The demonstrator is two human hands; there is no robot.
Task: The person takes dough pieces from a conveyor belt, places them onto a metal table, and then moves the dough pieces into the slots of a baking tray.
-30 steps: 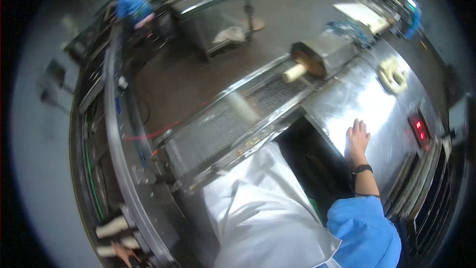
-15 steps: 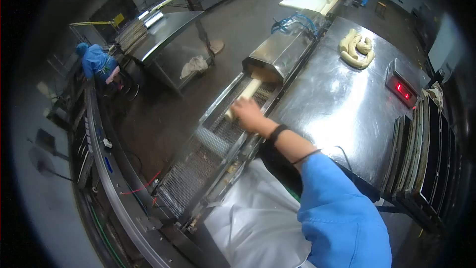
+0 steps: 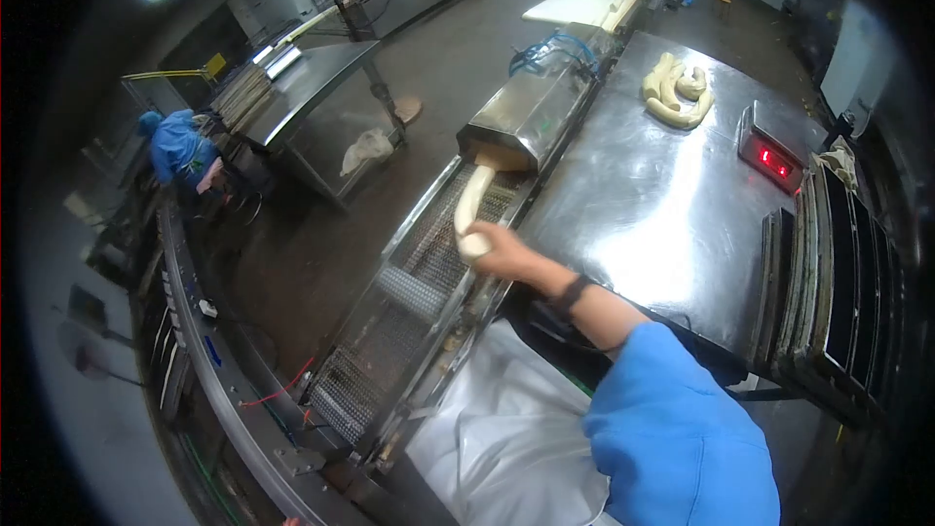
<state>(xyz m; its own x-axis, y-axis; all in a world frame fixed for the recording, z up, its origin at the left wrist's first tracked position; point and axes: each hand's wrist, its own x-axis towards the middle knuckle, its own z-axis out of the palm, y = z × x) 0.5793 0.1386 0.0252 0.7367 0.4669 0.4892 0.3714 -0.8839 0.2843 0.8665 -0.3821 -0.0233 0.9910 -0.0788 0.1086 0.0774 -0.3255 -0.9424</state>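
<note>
A pale dough roll comes out of the metal housing and lies along the mesh conveyor, bending to one side. My right hand is closed around the roll's near end, over the belt's right edge. At the bottom edge of the view a small bit of skin shows, perhaps my left hand; its fingers cannot be made out. Several dough pieces lie curled on the steel table to the right.
A scale with red digits stands on the steel table. Upright trays are stacked at the right. A co-worker in blue is at the far left, near another table. A curved rail runs along the left.
My right hand has moved nearer along the belt with the dough end. More of the roll now shows outside the housing, and it is bent. The whole view has shifted slightly.
</note>
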